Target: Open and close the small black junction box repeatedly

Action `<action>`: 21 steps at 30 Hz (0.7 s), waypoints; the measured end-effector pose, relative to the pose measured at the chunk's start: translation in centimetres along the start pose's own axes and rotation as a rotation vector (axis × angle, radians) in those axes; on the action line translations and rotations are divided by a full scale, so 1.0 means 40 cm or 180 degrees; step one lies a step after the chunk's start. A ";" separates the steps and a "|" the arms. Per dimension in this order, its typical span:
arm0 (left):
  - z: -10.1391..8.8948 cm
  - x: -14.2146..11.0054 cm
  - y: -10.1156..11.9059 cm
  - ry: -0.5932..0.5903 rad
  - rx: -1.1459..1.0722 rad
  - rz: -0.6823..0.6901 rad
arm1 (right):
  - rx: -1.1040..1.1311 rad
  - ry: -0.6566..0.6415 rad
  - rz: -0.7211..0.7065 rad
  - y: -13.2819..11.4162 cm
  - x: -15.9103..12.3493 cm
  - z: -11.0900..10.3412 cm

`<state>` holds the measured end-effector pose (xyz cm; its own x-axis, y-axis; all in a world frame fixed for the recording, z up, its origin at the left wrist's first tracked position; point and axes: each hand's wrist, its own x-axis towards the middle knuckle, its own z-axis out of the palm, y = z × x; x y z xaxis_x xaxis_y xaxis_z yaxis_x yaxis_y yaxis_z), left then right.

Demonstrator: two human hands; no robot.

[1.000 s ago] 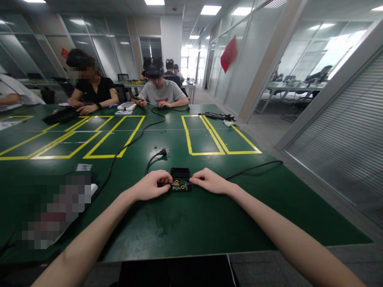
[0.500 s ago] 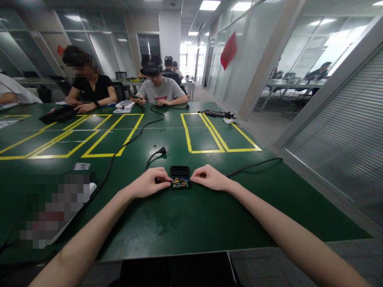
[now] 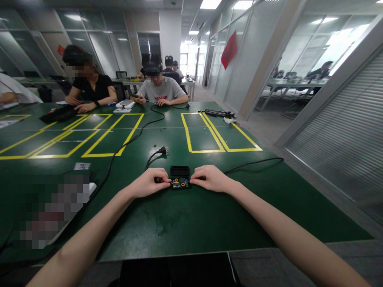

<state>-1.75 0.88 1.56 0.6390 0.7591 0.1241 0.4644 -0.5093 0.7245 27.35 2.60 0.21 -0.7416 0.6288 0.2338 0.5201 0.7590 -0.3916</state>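
Head: left hand [image 3: 158, 181], right hand [image 3: 206, 178] pinch cables [image 3: 254, 162] at circuit box [image 3: 180, 184]; shirt [image 3: 167, 91]: "assup".

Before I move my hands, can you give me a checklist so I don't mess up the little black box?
1. Small black plastic box open, its lid off the inside: ok.
2. Green circuit board sitting inside the box: ok.
3. Left hand at the box's left end, right hand at its right: ok.
4. Black plug with metal prongs out of any socket: ok, it's on the green table.
5. Tiny coloured wires all joined tightly: cannot tell, too small.
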 end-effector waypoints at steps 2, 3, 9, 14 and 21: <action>-0.003 -0.002 0.008 -0.0073 0.0242 0.0029 | -0.0085 0.0003 -0.0045 -0.003 -0.001 0.001; -0.004 -0.004 0.013 -0.0078 0.0388 0.0044 | -0.0122 0.0021 -0.0058 -0.004 -0.001 0.002; 0.002 -0.010 0.035 -0.0094 0.1177 0.0238 | -0.0099 0.0176 -0.0105 -0.001 0.005 0.015; 0.006 -0.015 0.034 -0.0078 0.1357 0.0266 | 0.0219 0.0194 0.0055 0.008 0.011 0.029; 0.002 -0.012 0.026 -0.0093 0.0980 0.0184 | 0.0407 0.0234 0.0334 0.012 0.015 0.043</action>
<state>-1.52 -0.05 2.21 0.6850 0.7156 0.1363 0.5878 -0.6535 0.4769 26.43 3.04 -1.36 -0.6505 0.7177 0.2483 0.5316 0.6638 -0.5261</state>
